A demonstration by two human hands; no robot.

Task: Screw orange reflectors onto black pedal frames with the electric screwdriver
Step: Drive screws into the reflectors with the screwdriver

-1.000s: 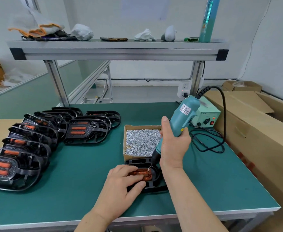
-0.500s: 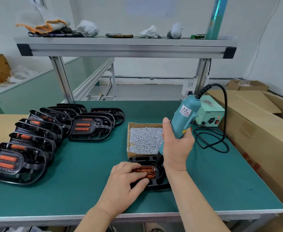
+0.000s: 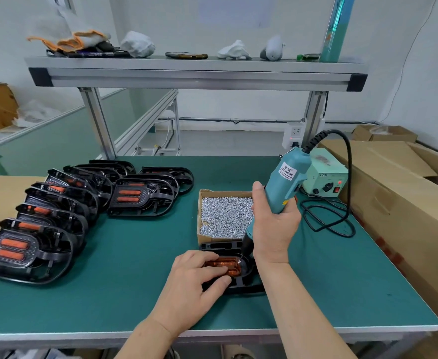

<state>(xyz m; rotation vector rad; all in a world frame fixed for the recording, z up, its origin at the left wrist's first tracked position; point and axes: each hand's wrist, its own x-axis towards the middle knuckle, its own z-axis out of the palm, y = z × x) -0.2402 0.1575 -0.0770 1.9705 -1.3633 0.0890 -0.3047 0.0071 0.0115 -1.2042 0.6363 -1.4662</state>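
Rows of finished pedals (image 3: 57,216) lie at the table's left, and at its front the left hand (image 3: 194,283) pinches one black pedal frame (image 3: 241,283), fingers on its orange reflector (image 3: 225,265), while the right hand (image 3: 274,229) grips the electric screwdriver (image 3: 287,185), tip on that reflector, apparently not yet fastened.

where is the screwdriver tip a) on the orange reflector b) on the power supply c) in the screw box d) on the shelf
a: the right hand holds the electric screwdriver tip-down on the orange reflector, in the black pedal frame that the left hand holds.
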